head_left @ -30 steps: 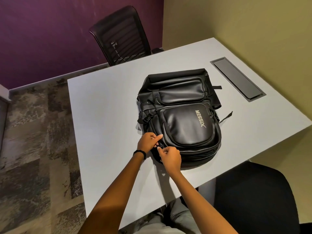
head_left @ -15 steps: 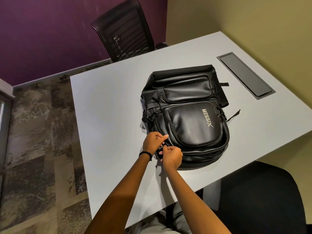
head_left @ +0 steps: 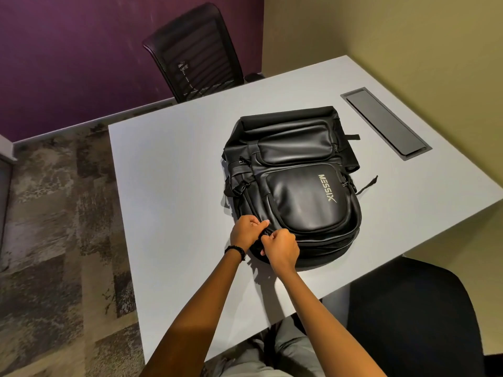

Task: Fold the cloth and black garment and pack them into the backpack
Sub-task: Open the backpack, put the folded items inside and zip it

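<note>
A black leather-look backpack (head_left: 296,183) lies flat on the white table (head_left: 174,180), front pocket with a logo facing up. Both my hands work at its near left corner. My left hand (head_left: 246,232) grips the bag's edge with curled fingers. My right hand (head_left: 280,247) pinches something small at the same spot, apparently a zipper pull, which the fingers hide. The two hands touch each other. No cloth or black garment is in sight.
A black cable hatch (head_left: 385,123) is set into the table at the far right. A black mesh office chair (head_left: 196,53) stands beyond the table. Another dark chair (head_left: 413,317) sits at the near right. Patterned carpet (head_left: 49,240) covers the floor at left.
The view has shifted slightly. My hands have stayed together at the backpack's near left corner, with the right hand closing in a little towards the left.
</note>
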Motion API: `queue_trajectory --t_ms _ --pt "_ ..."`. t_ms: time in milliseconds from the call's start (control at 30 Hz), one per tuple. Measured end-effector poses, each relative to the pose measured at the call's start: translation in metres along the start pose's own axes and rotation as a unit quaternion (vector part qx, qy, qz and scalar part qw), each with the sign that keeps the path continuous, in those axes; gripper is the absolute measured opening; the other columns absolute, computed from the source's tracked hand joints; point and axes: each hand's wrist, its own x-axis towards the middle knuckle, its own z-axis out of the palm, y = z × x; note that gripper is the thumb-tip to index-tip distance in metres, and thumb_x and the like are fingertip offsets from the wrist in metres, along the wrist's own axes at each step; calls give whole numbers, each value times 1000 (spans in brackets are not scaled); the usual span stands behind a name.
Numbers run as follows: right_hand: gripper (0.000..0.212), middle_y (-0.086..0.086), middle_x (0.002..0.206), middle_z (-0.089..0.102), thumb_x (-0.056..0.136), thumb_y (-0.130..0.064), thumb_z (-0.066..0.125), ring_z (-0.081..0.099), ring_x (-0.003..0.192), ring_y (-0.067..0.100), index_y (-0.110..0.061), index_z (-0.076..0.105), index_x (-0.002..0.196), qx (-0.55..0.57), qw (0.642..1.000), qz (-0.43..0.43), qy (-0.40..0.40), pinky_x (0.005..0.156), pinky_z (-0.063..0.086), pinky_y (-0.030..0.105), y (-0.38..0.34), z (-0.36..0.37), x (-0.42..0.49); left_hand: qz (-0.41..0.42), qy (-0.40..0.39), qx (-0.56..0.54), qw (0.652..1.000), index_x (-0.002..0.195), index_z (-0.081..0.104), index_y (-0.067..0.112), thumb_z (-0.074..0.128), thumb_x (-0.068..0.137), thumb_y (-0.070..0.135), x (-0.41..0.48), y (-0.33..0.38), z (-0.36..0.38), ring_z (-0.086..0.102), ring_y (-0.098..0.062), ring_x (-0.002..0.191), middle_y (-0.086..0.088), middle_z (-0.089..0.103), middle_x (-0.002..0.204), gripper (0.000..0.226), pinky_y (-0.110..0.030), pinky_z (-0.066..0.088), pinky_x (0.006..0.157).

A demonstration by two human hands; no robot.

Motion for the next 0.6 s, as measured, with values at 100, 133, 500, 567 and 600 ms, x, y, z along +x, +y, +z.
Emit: queue_trajectory --t_ms 100,133,500,567,600 --pt "23 0 46 61 75 -10 51 48 37 9 -8 48 53 7 1000 -5 4 45 39 23 5 -8 -4 -10 33 7 999 53 38 21 64 84 33 -2 3 1 58 -26 60 4 46 49 43 -32 44 59" --pt "23 0 46 61 74 -10 51 49 38 10 -9 46 52 6 1000 -7 6 45 41 24 10 -10 -5 -11 39 8 999 54 38 21 64 85 32 -3 3 2 61 -28 63 3 48 50 42 -34 46 61" --pt "36 2 50 40 82 -18 53 45 54 28 -14 32 53 -127 985 -101 65 52 32 33 84 -58 -6 -1 25 8 1000 58 41 19 64 86 33 -8 8 -3 63 -24 59 1 51 51 39 -32 47 69" --pt "31 4 55 52 87 -22 54 54 58 28 -11 45 59 -117 985 -106 71 54 40 36 98 -62 -4 -1 22 10 1000 59 42 19 64 86 38 -10 7 -4 62 -25 61 0 53 55 40 -32 47 68" --pt "30 5 58 57 90 -25 53 57 61 28 -9 51 64 -112 985 -111 70 56 43 37 103 -63 -3 1 25 18 1000 58 42 19 64 85 41 -11 7 -4 62 -27 63 -1 54 57 41 -33 48 67"
